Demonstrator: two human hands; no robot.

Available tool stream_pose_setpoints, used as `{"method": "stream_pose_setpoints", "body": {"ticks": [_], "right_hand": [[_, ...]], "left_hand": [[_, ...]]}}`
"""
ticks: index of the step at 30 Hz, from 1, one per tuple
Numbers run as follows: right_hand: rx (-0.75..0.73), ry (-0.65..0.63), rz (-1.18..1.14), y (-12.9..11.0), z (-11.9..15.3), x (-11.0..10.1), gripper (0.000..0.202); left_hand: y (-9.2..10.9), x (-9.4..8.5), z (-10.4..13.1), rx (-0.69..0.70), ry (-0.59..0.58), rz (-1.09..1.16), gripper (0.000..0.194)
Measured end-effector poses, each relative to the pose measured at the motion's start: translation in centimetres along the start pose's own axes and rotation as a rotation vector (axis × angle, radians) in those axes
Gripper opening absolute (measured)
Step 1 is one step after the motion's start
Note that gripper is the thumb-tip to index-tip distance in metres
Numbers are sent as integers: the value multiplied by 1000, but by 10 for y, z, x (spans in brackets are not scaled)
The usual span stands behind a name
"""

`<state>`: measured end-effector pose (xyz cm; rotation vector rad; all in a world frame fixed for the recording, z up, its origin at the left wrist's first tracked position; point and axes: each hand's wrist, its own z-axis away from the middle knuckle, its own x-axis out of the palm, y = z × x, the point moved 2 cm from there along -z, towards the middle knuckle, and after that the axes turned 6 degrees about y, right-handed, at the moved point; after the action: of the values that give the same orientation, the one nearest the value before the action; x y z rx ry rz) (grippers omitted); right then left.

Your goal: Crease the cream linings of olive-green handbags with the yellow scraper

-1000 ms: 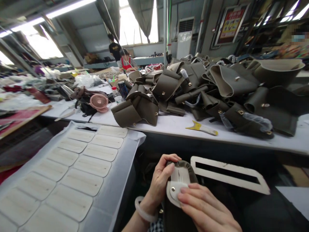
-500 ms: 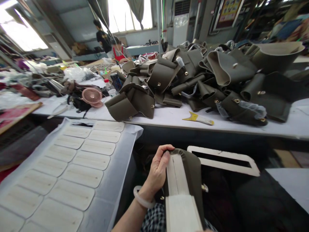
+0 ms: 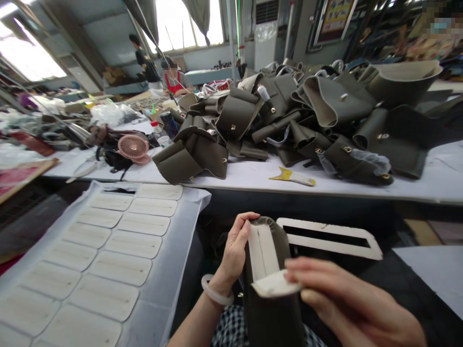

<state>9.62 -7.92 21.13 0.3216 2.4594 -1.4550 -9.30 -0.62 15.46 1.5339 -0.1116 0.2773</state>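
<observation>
A long white table (image 3: 249, 176) runs across the view, its pale top smooth and its near edge straight. On it, right of its middle, lies a heap of dark olive bag pieces (image 3: 271, 115), some curled open, with small gold-toned clasps and clear wrap on a few. At the table's near edge, in front of the heap, lies a yellow-and-white tool (image 3: 292, 177). Left of the heap on the table are a pink fan (image 3: 133, 147) and a red-capped bottle (image 3: 157, 131).

On the near side of the table, to the left, a translucent sheet (image 3: 170, 270) carries rounded white panels (image 3: 120, 266) in 2 columns. Also nearer than the table, toward its right half, is a white slotted frame (image 3: 331, 236).

Between these, below the table edge, is a dark olive bag (image 3: 271, 313) with a pale strip (image 3: 263, 250) and a white flap (image 3: 277, 284). The left hand (image 3: 235, 250) is closed around its upper end, thumb over the edge. The right hand (image 3: 347, 299) is partly curled, fingertips at the flap; blur hides whether it grips.

Beyond the table are 2 people (image 3: 175, 82) (image 3: 144, 60), near bright windows (image 3: 184, 24) and grey walls.
</observation>
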Motion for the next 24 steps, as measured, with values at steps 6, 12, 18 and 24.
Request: {"method": "stream_pose_setpoints", "body": {"ticks": [6,12,18,24], "right_hand": [[284,125,155,50,2,31,34],[160,205,249,42,18,58,24],[307,160,190,39,9,64,24],[472,52,36,37,7,61,32]], "left_hand": [[-10,-1,2,-81,-94,346,75],[-13,-3,5,-62,-42,311,80],[-12,-6,7,-11,72,50,54],[-8,-4,8,13,84,-96,38]]}}
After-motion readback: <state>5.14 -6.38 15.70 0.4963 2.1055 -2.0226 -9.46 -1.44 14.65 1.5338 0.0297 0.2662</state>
